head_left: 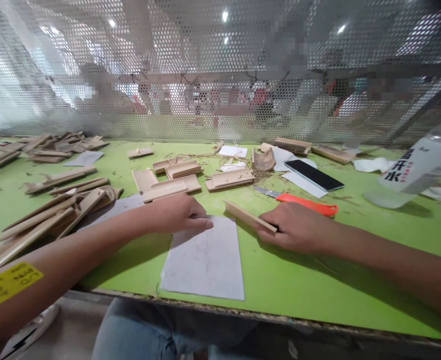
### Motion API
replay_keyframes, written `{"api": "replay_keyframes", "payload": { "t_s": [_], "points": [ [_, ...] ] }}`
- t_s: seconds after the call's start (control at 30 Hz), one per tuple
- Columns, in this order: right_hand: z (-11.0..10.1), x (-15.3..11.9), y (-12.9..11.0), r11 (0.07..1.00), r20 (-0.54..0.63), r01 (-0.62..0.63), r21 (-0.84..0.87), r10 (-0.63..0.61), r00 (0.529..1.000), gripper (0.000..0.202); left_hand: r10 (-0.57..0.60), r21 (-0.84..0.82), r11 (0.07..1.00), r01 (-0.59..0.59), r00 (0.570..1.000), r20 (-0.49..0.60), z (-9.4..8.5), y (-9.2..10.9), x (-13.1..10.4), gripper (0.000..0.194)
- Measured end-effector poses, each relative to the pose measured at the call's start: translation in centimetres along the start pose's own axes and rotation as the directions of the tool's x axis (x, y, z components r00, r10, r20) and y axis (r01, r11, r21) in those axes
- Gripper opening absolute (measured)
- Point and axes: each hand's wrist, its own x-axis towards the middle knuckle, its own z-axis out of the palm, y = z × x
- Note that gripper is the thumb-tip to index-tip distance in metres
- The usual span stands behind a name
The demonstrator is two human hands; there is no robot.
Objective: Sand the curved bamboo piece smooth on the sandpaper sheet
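Note:
My left hand (177,214) rests flat on the top left corner of a grey sheet of sandpaper (205,260) lying on the green table (318,280), fingers pressed on it. My right hand (295,227) grips a flat wooden strip (248,216) by its near end, the strip slanting up and left just beyond the sheet's top right corner. An orange-handled knife (306,204) lies right behind my right hand.
Heaps of wooden strips lie at the left (55,210) and far left (51,146); more pieces sit mid-table (175,180). A black phone (313,175) on white paper, a plastic bottle (419,167) at right. A perforated metal screen (220,75) closes the back.

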Motion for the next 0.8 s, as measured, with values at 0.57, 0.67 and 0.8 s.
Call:
{"api": "replay_keyframes", "payload": {
  "t_s": [0.57, 0.67, 0.8],
  "points": [
    [-1.2, -0.8, 1.3, 0.619, 0.259, 0.013, 0.785, -0.347, 0.902, 0.06, 0.021, 0.003, 1.0, -0.021, 0.999, -0.043, 0.6, -0.8, 0.1, 0.05],
    [-1.5, -1.1, 0.9, 0.648, 0.338, -0.014, 0.761, -0.379, 0.862, 0.062, 0.037, -0.012, 0.999, -0.037, 0.999, -0.021, 0.4, -0.7, 0.0, 0.048],
    [-1.1, -1.0, 0.6, 0.598, 0.365, -0.088, 0.796, -0.361, 0.858, 0.057, 0.025, -0.004, 1.0, -0.025, 1.0, -0.005, 0.3, -0.6, 0.1, 0.046]
  ]
}}
